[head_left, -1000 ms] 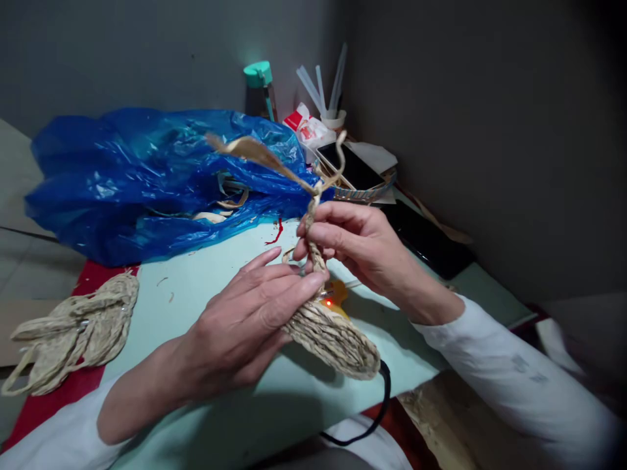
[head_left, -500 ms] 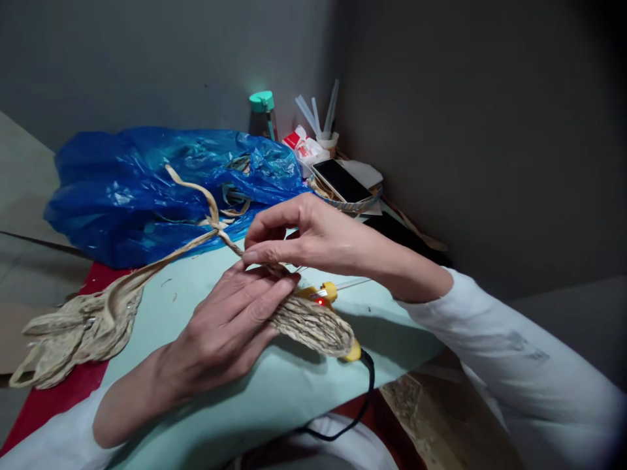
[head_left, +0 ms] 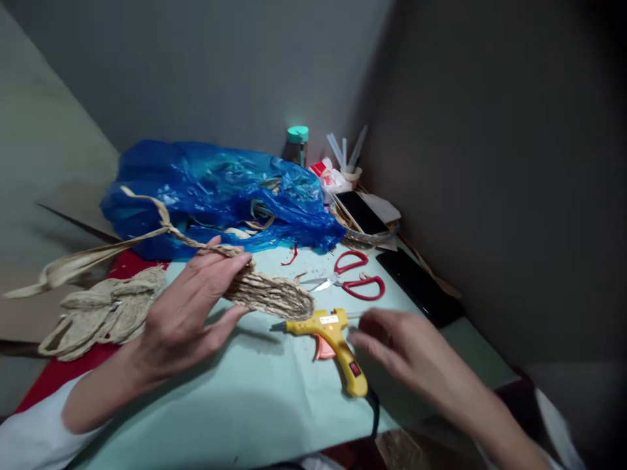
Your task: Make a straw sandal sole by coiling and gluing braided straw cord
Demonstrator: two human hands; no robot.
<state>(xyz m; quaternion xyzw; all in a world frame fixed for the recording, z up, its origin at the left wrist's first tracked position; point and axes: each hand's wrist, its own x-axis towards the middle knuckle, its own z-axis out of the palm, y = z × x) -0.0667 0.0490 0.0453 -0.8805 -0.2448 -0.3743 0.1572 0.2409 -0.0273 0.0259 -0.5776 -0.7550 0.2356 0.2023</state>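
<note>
My left hand (head_left: 196, 300) grips a flat woven straw piece (head_left: 274, 297) just above the pale green tabletop (head_left: 255, 391). A braided tail runs from it to the left and ends in loose strips (head_left: 73, 264). My right hand (head_left: 406, 349), blurred by motion, hovers just right of a yellow glue gun (head_left: 333, 336) lying on the table. Its fingers look loosely spread and hold nothing. The gun's black cord drops over the front edge.
Red-handled scissors (head_left: 357, 281) lie behind the glue gun. A blue plastic bag (head_left: 215, 192) with straw strips fills the back. A phone (head_left: 362, 212) rests on a small basket near a green-capped bottle (head_left: 297, 143) and glue sticks. Another woven straw bundle (head_left: 105, 313) lies at left.
My right hand has let go of the braid and swung down to the right, next to the glue gun. The left hand has carried the woven piece leftward, uncovering the gun and scissors.
</note>
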